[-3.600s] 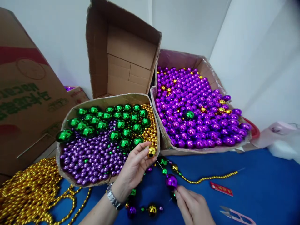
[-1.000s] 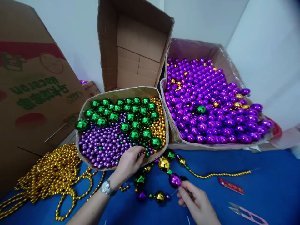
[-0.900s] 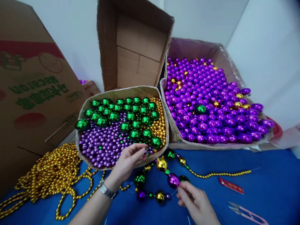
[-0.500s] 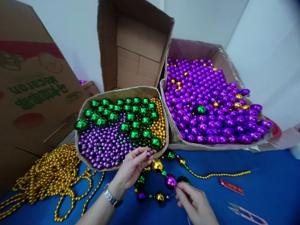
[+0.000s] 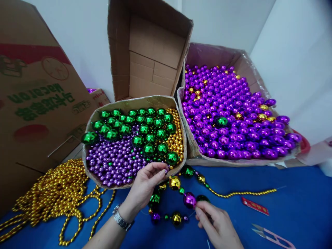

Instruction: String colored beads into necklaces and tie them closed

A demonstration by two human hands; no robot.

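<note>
My left hand [image 5: 145, 183] pinches a small bead at lower centre — the strand [image 5: 181, 193] lies just right, gripped by my right hand [image 5: 216, 226].

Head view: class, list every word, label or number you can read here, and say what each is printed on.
Large cardboard box: green print, upside down, too blurred to read.
Small carton: red marks, too small to read.
Red packet: gold marks, unreadable.
Nothing else bears text.

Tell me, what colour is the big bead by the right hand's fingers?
Purple, a shiny big bead on the strand, seen in the head view.
</note>
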